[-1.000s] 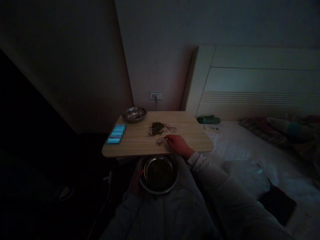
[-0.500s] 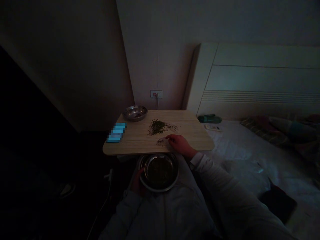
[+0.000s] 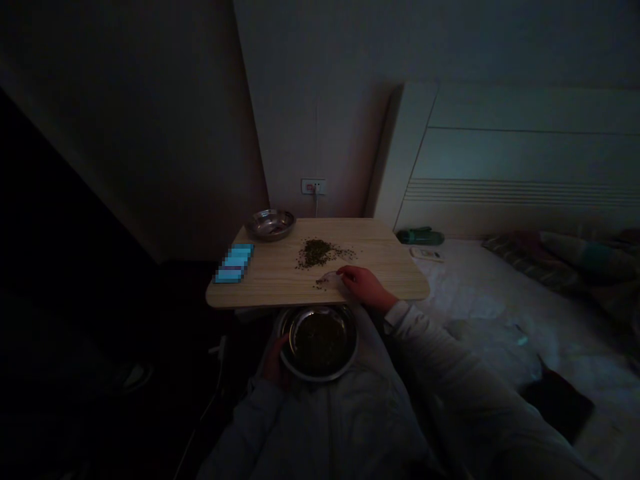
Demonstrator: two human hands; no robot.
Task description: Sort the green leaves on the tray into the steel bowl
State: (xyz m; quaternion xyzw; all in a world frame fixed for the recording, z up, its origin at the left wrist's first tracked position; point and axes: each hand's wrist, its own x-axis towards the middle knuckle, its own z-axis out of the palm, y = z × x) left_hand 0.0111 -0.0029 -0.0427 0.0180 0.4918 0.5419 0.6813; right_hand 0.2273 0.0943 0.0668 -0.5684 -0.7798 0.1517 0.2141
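My right hand [image 3: 367, 288] rests at the near edge of a light wooden table [image 3: 270, 283], its fingers pinched on a thin, clear piece [image 3: 331, 275] that looks like plastic. A few small dark grains [image 3: 321, 284] lie just left of it. Farther back spreads a pile of small green beans [image 3: 316, 252], with loose ones trailing to the right. My left hand [image 3: 274, 360] is closed on the left rim of a steel bowl [image 3: 320, 379] on my lap. Inside that bowl sits a dark green mass, dim in this light.
A second steel bowl [image 3: 271, 225] stands at the table's back left corner, above a phone [image 3: 234, 264] with a lit screen. On the bed [image 3: 465, 287] to the right are a green bottle [image 3: 421, 236] and a pale remote [image 3: 426, 255]. A cable [image 3: 203, 417] runs down at left.
My right hand has shifted slightly right with the clear piece. The small grains by its left end now sit bunched on the wood. My left hand stays on the bowl.
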